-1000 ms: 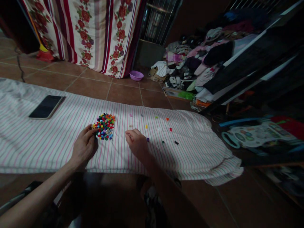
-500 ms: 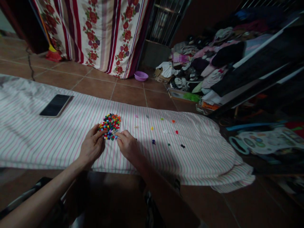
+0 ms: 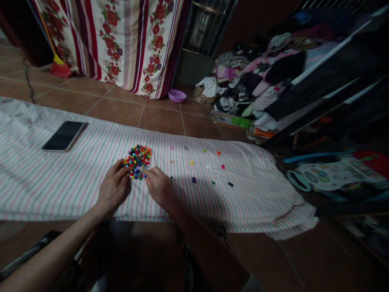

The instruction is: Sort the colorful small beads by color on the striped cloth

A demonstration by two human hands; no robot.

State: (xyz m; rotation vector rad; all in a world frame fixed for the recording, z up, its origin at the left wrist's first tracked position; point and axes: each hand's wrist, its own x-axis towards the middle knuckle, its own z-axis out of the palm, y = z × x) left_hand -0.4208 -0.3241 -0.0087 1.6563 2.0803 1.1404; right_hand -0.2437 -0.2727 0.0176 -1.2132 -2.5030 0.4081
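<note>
A heap of tiny multicoloured pieces (image 3: 139, 158), like small blocks or beads, lies on a striped cloth (image 3: 100, 170). At the heap's left edge, my left hand (image 3: 114, 186) rests with its fingers stretched out and touching the pieces. My right hand (image 3: 160, 187) is at the lower right edge, thumb and forefinger pinched together; whatever lies between the fingertips is too small to make out. To the right, small groups of pieces sit spaced in rough rows, among them orange pieces (image 3: 218, 153), a red one (image 3: 223, 166), dark blue ones (image 3: 193, 179) and black ones (image 3: 230, 184).
A phone (image 3: 65, 136) lies on the cloth at the left. Beyond the cloth's far edge are a tiled floor, a purple basin (image 3: 177, 96), a floral curtain (image 3: 127, 48) and a pile of clothes (image 3: 258, 73). A red broom (image 3: 60, 68) stands far left.
The whole view has shifted slightly, so everything sits a little further left. Both hands stay at the heap, with only slight finger movement.
</note>
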